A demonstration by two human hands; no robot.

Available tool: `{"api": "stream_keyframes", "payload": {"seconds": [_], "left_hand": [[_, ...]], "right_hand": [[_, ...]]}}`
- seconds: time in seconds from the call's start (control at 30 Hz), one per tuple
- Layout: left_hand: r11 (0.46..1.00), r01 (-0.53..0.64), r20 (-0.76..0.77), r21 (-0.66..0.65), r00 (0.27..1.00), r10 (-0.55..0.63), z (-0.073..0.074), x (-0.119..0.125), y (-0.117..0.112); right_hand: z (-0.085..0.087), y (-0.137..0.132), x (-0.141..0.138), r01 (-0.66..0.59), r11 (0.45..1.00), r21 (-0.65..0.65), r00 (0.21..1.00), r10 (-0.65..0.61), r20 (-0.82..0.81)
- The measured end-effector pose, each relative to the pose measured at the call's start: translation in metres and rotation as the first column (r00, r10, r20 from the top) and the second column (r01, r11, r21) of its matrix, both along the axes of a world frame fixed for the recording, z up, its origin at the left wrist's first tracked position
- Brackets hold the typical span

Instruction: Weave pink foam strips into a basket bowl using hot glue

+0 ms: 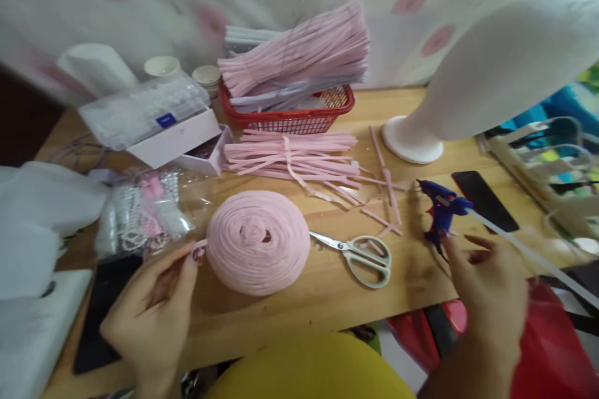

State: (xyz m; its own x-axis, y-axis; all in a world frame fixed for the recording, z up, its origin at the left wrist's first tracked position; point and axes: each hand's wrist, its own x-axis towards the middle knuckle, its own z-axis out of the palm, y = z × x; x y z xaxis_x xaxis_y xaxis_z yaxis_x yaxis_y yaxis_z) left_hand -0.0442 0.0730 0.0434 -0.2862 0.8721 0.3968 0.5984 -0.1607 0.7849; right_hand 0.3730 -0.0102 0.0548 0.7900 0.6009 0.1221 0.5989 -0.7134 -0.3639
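Observation:
My left hand (156, 305) is closed in a pinch on the free end of a fuzzy pink strip, at the left edge of a flat, round pink coil (257, 259). The coil is wound from the same soft strip and lies on the table. Over on the right, my right hand (489, 290) is slightly blurred, fingers apart, just beside the handle of a blue hot glue gun (440, 202). From the gun's back sticks a long white glue stick (528, 252). Between coil and gun lie scissors (367, 259) with pale handles, blades toward the coil.
Behind the coil lies a tied bundle of pink chenille stems (262, 153), with loose pieces near it. A red basket (285, 118) holds more stems. At right are a white mannequin head (505, 68) and a black phone (485, 201); at left, bagged beads (140, 212) and clear boxes (145, 106).

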Motion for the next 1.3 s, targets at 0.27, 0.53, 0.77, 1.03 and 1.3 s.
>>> {"api": "stream_keyframes", "payload": {"seconds": [0.27, 0.53, 0.77, 1.03, 1.3], "left_hand": [[0.923, 0.235, -0.313, 0.304, 0.940, -0.137, 0.021, 0.024, 0.008], [0.914, 0.370, -0.354, 0.168, 0.888, -0.295, 0.022, 0.019, 0.003], [0.891, 0.437, -0.420, 0.128, 0.837, -0.350, 0.034, 0.020, 0.007], [0.796, 0.605, -0.589, -0.005, 0.642, -0.491, 0.065, 0.034, 0.018], [0.785, 0.619, -0.763, -0.034, 0.491, -0.420, 0.078, 0.044, 0.023]], "right_hand": [[0.017, 0.008, -0.086, -0.209, 0.941, 0.265, 0.955, 0.255, -0.154], [0.001, 0.054, -0.148, -0.762, 0.497, 0.415, 0.519, 0.852, -0.068], [0.013, 0.054, -0.156, -0.814, 0.373, 0.445, 0.437, 0.898, 0.046], [0.009, 0.060, -0.164, -0.798, 0.352, 0.490, 0.419, 0.907, 0.032], [0.000, 0.060, -0.162, -0.801, 0.344, 0.490, 0.385, 0.923, -0.018]]}}
